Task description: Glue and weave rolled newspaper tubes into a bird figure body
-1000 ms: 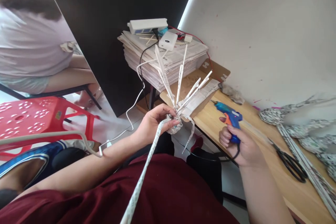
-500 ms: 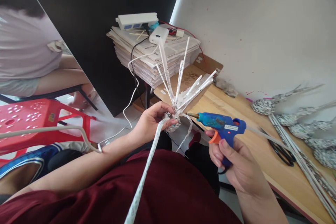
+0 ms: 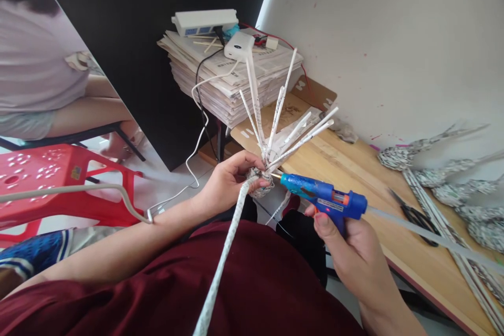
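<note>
Pale wall [image 3: 394, 37] with small red specks on the right; black panel [image 3: 157, 73] upper left. Light wooden table [image 3: 354, 168] runs along the wall from the left corner down to the lower right. Glue gun [image 3: 315, 194] in the right hand [image 3: 354, 257], fingers wrapped round the grip. Long axis nearly level, tilted slightly: nozzle left and a little higher, back end right, clear glue stick [image 3: 429, 232] trailing over the table. Woven paper piece [image 3: 263, 188] pinched between thumb and fingers of the left hand [image 3: 230, 181], in the air off the table's near left corner. Its paper sticks [image 3: 276, 115] fan up and away; long paper strip [image 3: 226, 252] slants down toward the wearer.

Nozzle tip at the woven piece; contact cannot be told. Left fingers cover part of the weave; right hand hides most of the grip. Strip and glue stick cut off by the frame. Seated person [image 3: 35, 68] only partly in view, beside red stool [image 3: 39, 184].

Newspaper stack [image 3: 236, 94] past the table's left end, bearing power strip [image 3: 207, 22] and white device [image 3: 239, 45]. Black-handled scissors [image 3: 419, 220] beside paper rods [image 3: 452, 241]; woven forms [image 3: 396, 157] line the wall edge.
</note>
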Action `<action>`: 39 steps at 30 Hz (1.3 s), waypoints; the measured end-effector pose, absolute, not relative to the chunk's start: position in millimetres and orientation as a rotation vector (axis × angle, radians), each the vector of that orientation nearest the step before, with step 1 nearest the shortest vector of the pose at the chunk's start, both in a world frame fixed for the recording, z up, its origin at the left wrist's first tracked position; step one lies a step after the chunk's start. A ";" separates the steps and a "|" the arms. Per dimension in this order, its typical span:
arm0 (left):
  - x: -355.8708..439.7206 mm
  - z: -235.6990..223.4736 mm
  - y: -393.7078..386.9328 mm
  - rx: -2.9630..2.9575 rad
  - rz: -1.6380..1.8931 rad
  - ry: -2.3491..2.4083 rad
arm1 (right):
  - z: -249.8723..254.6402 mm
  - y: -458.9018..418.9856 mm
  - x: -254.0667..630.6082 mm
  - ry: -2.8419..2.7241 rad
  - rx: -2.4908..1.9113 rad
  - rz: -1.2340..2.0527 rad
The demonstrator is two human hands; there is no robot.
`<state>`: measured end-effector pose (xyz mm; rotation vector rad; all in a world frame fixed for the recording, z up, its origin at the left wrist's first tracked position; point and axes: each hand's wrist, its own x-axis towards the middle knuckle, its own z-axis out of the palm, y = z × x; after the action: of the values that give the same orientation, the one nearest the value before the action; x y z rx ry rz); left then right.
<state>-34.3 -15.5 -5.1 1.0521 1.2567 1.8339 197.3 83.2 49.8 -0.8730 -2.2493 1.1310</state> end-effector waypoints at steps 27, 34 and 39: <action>-35.9 -10.1 -16.1 1.122 1.784 1.401 | 65.7 72.1 196.0 -2.574 -0.618 0.328; -39.6 -10.2 -14.7 0.976 1.847 1.256 | 48.1 90.1 190.2 -2.000 -0.963 1.038; -45.1 -12.7 -17.9 0.963 1.879 1.256 | 22.6 137.4 168.9 -1.388 -1.106 1.750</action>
<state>-45.1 -17.9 -12.7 0.9632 1.2563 1.8788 168.9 137.4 22.6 -1.1057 -1.3877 1.7498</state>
